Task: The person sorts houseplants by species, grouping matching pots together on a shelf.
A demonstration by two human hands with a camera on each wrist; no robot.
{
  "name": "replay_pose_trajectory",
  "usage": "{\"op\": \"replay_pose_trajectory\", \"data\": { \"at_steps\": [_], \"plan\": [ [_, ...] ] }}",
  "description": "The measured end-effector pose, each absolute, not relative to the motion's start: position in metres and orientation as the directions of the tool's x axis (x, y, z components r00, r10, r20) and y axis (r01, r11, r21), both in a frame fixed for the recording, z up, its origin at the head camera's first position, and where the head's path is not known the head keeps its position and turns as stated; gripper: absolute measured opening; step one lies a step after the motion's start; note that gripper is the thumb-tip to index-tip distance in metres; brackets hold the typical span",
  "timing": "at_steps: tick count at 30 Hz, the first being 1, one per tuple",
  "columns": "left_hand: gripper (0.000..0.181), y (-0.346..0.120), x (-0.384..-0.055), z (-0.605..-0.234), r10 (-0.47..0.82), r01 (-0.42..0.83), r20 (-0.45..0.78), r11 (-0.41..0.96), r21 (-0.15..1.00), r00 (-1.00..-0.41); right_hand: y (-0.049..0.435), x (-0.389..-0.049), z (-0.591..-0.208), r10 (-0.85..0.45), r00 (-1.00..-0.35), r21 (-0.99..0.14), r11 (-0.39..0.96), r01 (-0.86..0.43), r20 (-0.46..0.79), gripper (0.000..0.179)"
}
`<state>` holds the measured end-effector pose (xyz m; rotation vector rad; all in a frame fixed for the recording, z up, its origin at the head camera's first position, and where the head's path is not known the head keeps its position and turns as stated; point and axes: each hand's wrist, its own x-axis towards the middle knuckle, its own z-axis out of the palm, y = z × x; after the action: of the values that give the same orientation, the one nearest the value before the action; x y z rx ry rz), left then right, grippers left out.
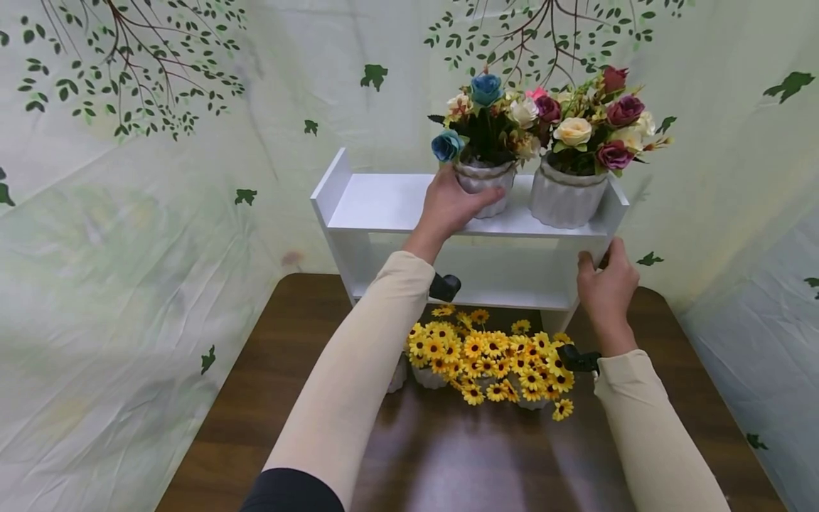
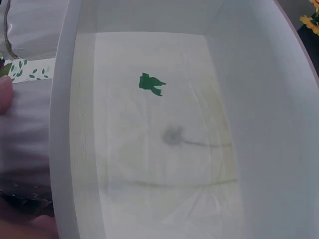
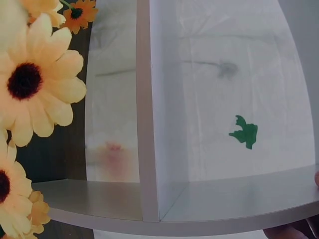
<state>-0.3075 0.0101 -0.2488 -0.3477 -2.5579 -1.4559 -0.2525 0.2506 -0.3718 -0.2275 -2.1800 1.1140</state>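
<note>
My left hand (image 1: 453, 200) grips a white ribbed flowerpot (image 1: 486, 186) over the top board of a white shelf unit (image 1: 390, 203). Blue and cream artificial flowers (image 1: 488, 91) fill this pot. In the left wrist view, the pot (image 2: 25, 139) shows at the left edge with fingertips (image 2: 5, 94) against it. Low on the right side panel of the shelf unit, my right hand (image 1: 611, 288) holds the panel's front edge between thumb and fingers. A second white pot (image 1: 568, 195) stands at the top board's right end, with purple and cream flowers (image 1: 614, 128).
Pots of yellow daisies (image 1: 493, 355) stand in front of the shelf unit on the brown wooden table (image 1: 448, 462), close to the right wrist. A lower shelf board (image 1: 505, 295) spans the unit. Behind hangs a leaf-printed cloth (image 1: 275, 85).
</note>
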Motion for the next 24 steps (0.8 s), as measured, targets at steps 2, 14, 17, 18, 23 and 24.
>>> {"op": "replay_pose_trajectory", "data": {
  "at_steps": [2, 14, 17, 18, 23, 24],
  "plan": [
    [0.084, 0.010, -0.306, -0.251, 0.112, 0.302, 0.286, 0.500, 0.812, -0.952, 0.250, -0.252, -0.373, 0.430, -0.765, -0.774, 0.618, -0.138, 0.480, 0.034],
    [0.095, 0.001, -0.290, -0.256, 0.070, 0.336, 0.351, 0.507, 0.794, -0.934, 0.252, -0.253, -0.375, 0.425, -0.766, -0.768, 0.626, -0.136, 0.482, 0.034],
    [0.085, -0.010, -0.277, -0.264, 0.016, 0.365, 0.425, 0.541, 0.758, -0.905, 0.253, -0.254, -0.377, 0.423, -0.761, -0.761, 0.633, -0.141, 0.493, 0.033],
    [0.080, -0.015, -0.271, -0.267, -0.002, 0.378, 0.455, 0.552, 0.743, -0.890, 0.253, -0.254, -0.377, 0.422, -0.759, -0.759, 0.635, -0.142, 0.495, 0.033],
    [0.050, -0.052, -0.236, -0.288, 0.009, 0.567, 0.659, 0.521, 0.639, -0.752, 0.254, -0.254, -0.377, 0.425, -0.753, -0.759, 0.635, -0.147, 0.502, 0.033],
    [0.045, -0.062, -0.228, -0.294, 0.027, 0.595, 0.682, 0.515, 0.618, -0.731, 0.254, -0.254, -0.376, 0.426, -0.753, -0.759, 0.634, -0.147, 0.502, 0.033]
  ]
}}
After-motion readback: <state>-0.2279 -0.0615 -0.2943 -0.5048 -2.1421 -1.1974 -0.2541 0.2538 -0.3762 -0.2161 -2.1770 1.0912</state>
